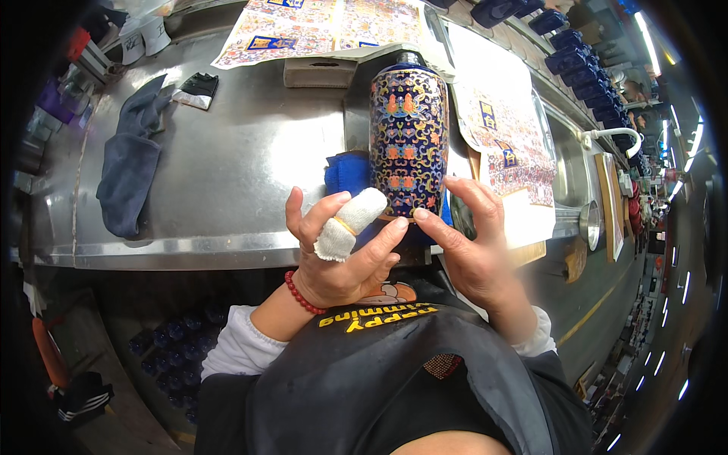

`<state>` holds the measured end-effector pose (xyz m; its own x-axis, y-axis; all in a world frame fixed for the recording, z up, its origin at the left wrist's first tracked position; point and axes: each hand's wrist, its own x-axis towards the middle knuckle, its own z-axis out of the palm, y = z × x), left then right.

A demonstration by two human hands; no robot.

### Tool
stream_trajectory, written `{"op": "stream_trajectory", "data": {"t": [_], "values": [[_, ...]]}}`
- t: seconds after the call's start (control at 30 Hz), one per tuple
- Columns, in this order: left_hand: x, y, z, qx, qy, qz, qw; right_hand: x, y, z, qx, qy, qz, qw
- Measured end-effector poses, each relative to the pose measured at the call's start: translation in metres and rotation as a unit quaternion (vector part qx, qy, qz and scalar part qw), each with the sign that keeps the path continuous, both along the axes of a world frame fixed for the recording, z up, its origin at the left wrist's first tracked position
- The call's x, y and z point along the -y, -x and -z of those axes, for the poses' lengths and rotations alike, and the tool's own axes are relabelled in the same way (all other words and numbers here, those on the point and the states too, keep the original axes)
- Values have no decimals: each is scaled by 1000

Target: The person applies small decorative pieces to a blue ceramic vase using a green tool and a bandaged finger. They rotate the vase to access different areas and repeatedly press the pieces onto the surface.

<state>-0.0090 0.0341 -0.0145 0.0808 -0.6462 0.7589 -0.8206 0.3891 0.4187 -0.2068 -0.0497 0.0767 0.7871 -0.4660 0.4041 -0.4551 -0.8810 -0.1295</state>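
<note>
A dark blue bottle (408, 140) with a colourful scroll-and-flower covering lies in front of me, its neck pointing away. At its near end, the thumb of my left hand (345, 250) touches the lower edge. A white cloth wrap (350, 224), held by a yellowish band, covers one left finger, which rests by the bottle's lower left side. My right hand (474, 243) has its thumb at the same edge and its index fingertip against the right side. Both hands have their fingers stretched and apart. Blue cloth (347, 173) shows under the bottle's left side.
Printed patterned sheets (318, 34) lie behind the bottle, over a pale box (320, 73). More sheets (504, 144) lie at right, before a sink (565, 155) with a white tap (618, 133). A dark cloth (133, 167) lies left on the metal table (227, 167). Blue bottles (580, 64) line the back right.
</note>
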Motion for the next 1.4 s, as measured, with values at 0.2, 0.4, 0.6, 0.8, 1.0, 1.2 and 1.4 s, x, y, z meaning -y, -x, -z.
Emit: {"op": "stream_trajectory", "data": {"t": [0.2,0.4,0.6,0.8,1.0,1.2,1.4], "values": [[1,0,1,3,-2,0,1000,4,-4,-3,-4,6,-6,1000],[6,1,-1,-13,-8,-4,1000,8,-6,-4,5,11,12,1000],[8,0,-6,-10,-2,-12,1000,7,-7,-4,4,-4,24,1000],[11,3,-8,7,6,-31,999,4,-7,-5,-3,-18,36,999],[10,2,-9,6,8,-38,999,4,-8,-6,-2,-22,32,999],[7,2,-6,5,-6,-47,999,4,-8,-5,1,-26,30,999],[1,1,-1,3,8,-31,999,4,-7,-3,5,-21,24,999]]}}
